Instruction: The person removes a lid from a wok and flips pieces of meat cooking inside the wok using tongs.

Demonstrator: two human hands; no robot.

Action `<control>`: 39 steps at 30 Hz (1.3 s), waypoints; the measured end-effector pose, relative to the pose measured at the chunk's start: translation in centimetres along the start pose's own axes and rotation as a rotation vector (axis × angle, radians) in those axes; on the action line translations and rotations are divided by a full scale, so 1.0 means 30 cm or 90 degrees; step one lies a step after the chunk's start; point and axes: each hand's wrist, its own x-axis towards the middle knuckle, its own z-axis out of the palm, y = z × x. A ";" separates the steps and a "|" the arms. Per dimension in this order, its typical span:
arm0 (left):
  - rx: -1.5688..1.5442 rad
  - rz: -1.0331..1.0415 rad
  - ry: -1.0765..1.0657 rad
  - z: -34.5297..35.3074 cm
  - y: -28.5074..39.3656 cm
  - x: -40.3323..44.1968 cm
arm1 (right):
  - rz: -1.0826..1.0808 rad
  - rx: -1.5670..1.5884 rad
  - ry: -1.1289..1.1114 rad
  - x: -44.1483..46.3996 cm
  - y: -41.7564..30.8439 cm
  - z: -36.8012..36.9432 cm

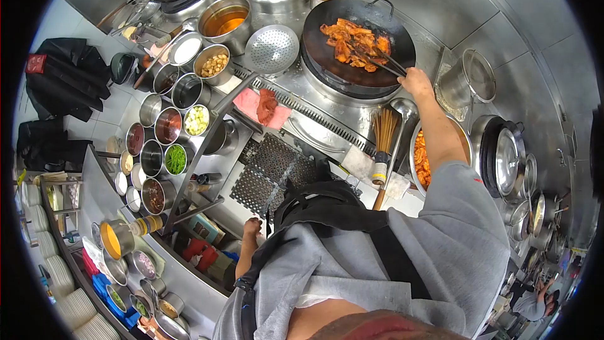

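Note:
My right hand (415, 82) is closed around dark tongs (389, 63), which reach into a black wok (318, 72). Their tips are among pieces of reddish-orange food (345, 41) lying in the wok. Below my right forearm, partly covered by it, is a metal bowl of similar orange food (420, 160). My left hand (253, 226) hangs low at my side, near the counter with the lower shelf. Its fingers look curled, with nothing visible in them.
A perforated strainer (272, 49) and a pot of orange liquid (224, 20) stand left of the wok. A ladle (402, 108) and bamboo brush (383, 132) lie at the front edge. Several ingredient pots, including chopped greens (175, 159), line the left counter. Black mats (267, 167) cover the floor.

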 end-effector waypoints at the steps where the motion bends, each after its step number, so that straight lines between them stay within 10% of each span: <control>1: -0.001 -0.001 0.000 -0.008 0.040 -0.036 | -0.020 0.033 0.039 -0.001 0.007 0.011; 22: 0.116 -0.001 -0.018 -0.027 0.137 -0.071 | -0.058 0.245 0.095 -0.153 0.026 -0.081; 30: 0.060 0.042 0.001 0.025 -0.055 0.155 | -0.295 0.449 0.174 -0.401 -0.279 0.092; 39: 0.100 0.036 0.059 -0.130 -0.277 -0.053 | -0.165 0.093 -0.023 -0.357 -0.437 0.527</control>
